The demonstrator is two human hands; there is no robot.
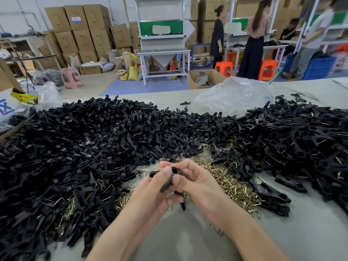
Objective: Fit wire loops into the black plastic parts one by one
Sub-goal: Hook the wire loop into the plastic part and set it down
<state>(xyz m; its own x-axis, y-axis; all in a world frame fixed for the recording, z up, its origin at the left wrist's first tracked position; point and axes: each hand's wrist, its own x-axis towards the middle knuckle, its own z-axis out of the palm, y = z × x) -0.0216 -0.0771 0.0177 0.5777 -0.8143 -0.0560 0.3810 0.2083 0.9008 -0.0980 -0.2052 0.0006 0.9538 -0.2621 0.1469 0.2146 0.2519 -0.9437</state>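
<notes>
Head view gives me both hands closed on one black part (166, 178), just above the table (188, 245). The left hand (150, 193) pinches it with the thumb laid along its top. The right hand (197, 182) curls its fingers round the far end. Whether a loop sits between those fingers I cannot tell, because they hide that end.

My worry from here is that the part is thin, and I judge that a loop pushed in crooked could spring out of the pinch. It would then vanish into the heap of wire loops (233, 185) just beyond the right hand. A second dark piece (182, 205) pokes down below the palms; if it is only loosely caught, it may drop as I press. The two black heaps also look alike, with bare parts (84, 144) to the left and what seem to be fitted ones (301, 144) to the right. A finished piece tossed the wrong way would be hard to find again.

The held part lies between the fingertips of both hands, slanting down toward me. It is near the loops, with a heap close on either side.
</notes>
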